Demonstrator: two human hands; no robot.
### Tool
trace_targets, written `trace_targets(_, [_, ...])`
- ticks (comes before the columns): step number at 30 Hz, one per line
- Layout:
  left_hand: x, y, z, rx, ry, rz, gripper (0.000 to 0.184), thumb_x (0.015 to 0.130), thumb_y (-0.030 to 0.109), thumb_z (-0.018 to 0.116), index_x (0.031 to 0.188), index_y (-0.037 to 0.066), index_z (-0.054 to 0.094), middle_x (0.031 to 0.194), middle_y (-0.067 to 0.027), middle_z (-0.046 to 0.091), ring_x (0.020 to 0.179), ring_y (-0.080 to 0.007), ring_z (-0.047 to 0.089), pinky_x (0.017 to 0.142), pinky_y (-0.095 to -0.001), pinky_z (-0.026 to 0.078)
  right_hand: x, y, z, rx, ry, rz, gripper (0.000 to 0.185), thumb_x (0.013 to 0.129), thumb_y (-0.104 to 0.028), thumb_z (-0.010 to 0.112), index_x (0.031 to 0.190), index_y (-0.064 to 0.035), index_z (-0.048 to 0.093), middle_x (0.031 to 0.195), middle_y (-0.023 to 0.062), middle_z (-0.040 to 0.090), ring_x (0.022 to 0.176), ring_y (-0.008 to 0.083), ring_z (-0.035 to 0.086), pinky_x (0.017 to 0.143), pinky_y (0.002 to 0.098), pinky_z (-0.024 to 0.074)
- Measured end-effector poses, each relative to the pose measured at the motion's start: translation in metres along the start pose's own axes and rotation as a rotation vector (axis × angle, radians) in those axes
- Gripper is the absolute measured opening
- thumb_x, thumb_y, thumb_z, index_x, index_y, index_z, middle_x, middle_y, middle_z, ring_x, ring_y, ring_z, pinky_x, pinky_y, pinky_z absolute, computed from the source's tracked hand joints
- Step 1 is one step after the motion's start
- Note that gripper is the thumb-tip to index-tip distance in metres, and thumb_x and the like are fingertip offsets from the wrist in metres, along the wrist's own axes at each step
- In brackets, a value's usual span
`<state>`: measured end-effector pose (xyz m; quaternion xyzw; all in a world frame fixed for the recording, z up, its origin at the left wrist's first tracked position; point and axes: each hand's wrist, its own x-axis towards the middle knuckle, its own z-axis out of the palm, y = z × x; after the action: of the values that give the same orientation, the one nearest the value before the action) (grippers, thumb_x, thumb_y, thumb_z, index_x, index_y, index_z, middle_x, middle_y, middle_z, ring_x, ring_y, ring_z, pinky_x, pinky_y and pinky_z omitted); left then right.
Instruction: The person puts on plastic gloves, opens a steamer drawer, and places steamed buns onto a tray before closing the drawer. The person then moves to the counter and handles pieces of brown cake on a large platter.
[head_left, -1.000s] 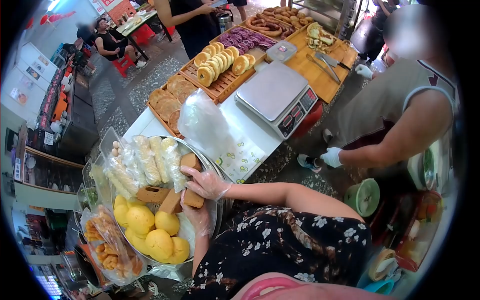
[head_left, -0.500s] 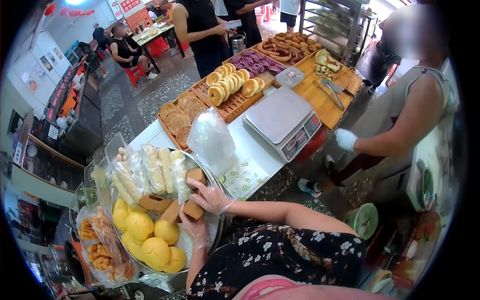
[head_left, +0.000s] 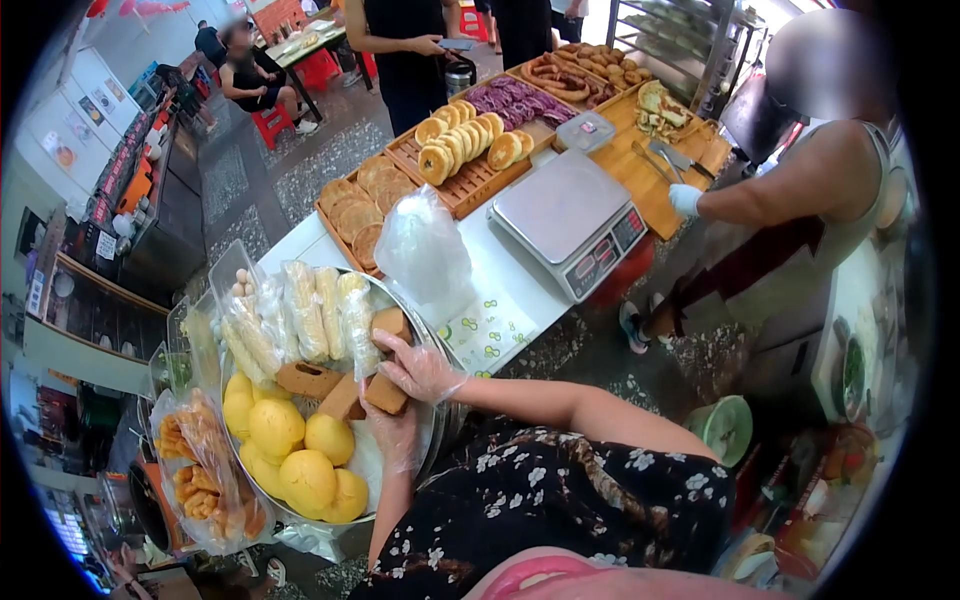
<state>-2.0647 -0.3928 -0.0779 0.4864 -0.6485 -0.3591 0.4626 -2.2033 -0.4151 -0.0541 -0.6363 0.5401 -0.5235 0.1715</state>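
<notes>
Both my hands wear clear plastic gloves and are over a large round metal tray. My right hand grips a brown block of cake from above, fingers bent over it. My left hand holds the same block at its lower edge, the fingertips partly hidden. More brown cake pieces lie beside it, one of them just above my right fingers. Yellow round buns fill the near side of the tray. Corn cobs in plastic wrap lie along its far side.
A digital scale and a bundle of plastic bags occupy the white table. Beyond are trays of flatbreads and filled cakes. Bagged fried dough sits left. A co-worker stands right, by a wooden board.
The co-worker's gloved hand has moved up and forward to the utensils on the wooden board. My hands keep nearly the same place on the brown cake.
</notes>
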Motion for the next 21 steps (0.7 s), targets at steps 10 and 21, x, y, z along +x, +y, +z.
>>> trace_targets(10, [0.005, 0.002, -0.001, 0.031, -0.039, -0.016, 0.081, 0.075, 0.017, 0.08, 0.141, 0.002, 0.035, 0.122, -0.0181, 0.061, 0.108, -0.032, 0.061, 0.092, -0.038, 0.046, 0.0, -0.005, -0.004, 0.002, -0.007, -0.021, 0.055, 0.093, -0.027, 0.056, 0.142, -0.0085, 0.037, 0.061, 0.0195, 0.059, 0.054, 0.0371, 0.06, 0.051, 0.0458, 0.0478])
trace_targets(21, [0.002, 0.003, -0.009, 0.153, 0.021, 0.039, 0.069, 0.078, 0.011, 0.078, 0.136, 0.004, 0.041, 0.118, -0.017, 0.062, 0.104, -0.028, 0.062, 0.09, -0.0367, 0.048, 0.0, -0.004, -0.005, -0.021, -0.013, -0.052, 0.055, 0.093, -0.029, 0.057, 0.141, -0.0087, 0.038, 0.063, 0.0176, 0.06, 0.054, 0.0365, 0.061, 0.051, 0.0455, 0.0486])
